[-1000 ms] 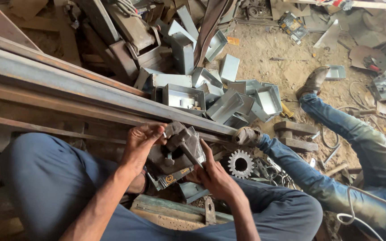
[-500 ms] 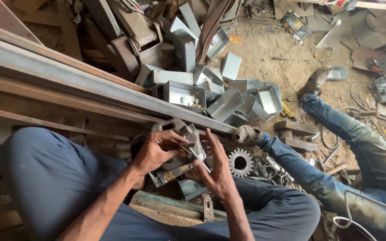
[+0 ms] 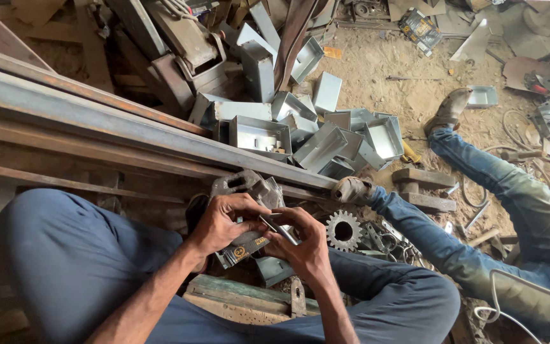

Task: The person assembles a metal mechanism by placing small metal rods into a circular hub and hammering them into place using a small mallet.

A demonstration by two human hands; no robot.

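I sit with my knees apart over a grey cast-metal machine part [image 3: 247, 186] that rests between my legs. My left hand [image 3: 224, 220] grips its lower side, fingers curled over the casting. My right hand [image 3: 303, 245] holds a thin shiny metal rod [image 3: 279, 229] against the part, fingertips meeting those of the left hand. A yellow-marked label shows on the underside of the part, below my left palm.
Long rusty steel beams [image 3: 97, 121] run across in front of me. Behind them lies a pile of several bent sheet-metal boxes [image 3: 326, 137]. A toothed gear [image 3: 344, 230] sits by my right knee. Another person's jeans-clad legs [image 3: 491, 210] stretch out at the right on the sandy floor.
My left hand has slid from the top of the part down to its lower side. My right hand has come closer and now presses the thin rod to it.
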